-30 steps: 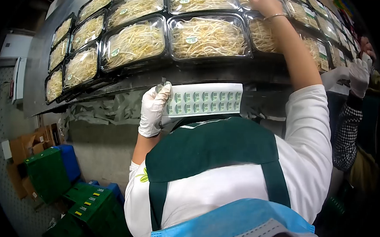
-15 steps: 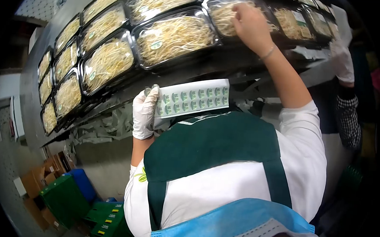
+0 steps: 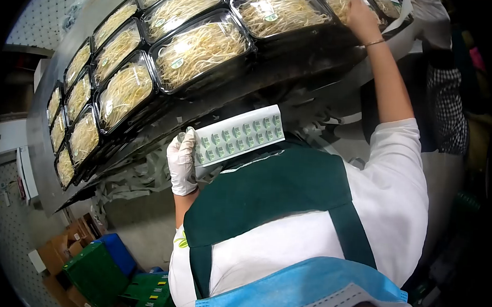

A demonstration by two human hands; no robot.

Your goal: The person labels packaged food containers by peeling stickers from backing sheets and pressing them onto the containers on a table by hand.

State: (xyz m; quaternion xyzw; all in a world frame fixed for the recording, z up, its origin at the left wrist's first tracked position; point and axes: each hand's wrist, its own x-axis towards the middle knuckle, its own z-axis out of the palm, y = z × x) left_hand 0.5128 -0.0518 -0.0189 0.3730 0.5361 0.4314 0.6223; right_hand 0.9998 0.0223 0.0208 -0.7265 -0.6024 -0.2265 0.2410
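My left hand (image 3: 183, 164), in a white glove, pinches a white sheet of green labels (image 3: 238, 135) by its left end, just above my dark green apron. My right hand (image 3: 365, 19), bare with a band at the wrist, reaches to the upper right over a clear-topped black tray of bean sprouts (image 3: 338, 4). Its fingers are bent together at the tray's top; whatever may be between them is hidden. Left of it, a tray of bean sprouts (image 3: 298, 13) bears a green label (image 3: 271, 17). Another labelled tray (image 3: 210, 49) sits nearer the left hand.
Several more bean sprout trays (image 3: 128, 89) stand in rows on the metal table (image 3: 42, 159). At the right, another person's gloved hand (image 3: 431, 21) and checked sleeve (image 3: 448, 103) are close to the trays. Green crates (image 3: 98, 271) and cardboard boxes (image 3: 57, 252) lie lower left.
My right hand has moved right from one tray to the neighbouring one. The tray it partly covered now shows a green label. My left hand still holds the sheet; the view has shifted.
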